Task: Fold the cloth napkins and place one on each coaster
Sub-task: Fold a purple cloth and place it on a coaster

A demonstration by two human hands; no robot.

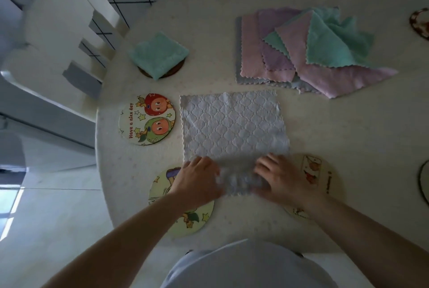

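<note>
Pale grey quilted cloth napkin is spread flat at table centre, its near edge bunched and blurred. That edge is gripped by the left hand and right hand, fingers curled onto the fabric. A folded teal napkin is seen resting on a round brown coaster. A round cartoon-printed coaster lies beside the grey napkin, uncovered.

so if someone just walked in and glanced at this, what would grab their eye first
Probably the two hands, left hand and right hand, gripping the near edge of the white quilted napkin spread mid-table. Next, the messy pile of pink, purple and teal napkins at the far right. Then the folded teal napkin on a coaster, far left, and the cartoon coaster nearer.
</note>
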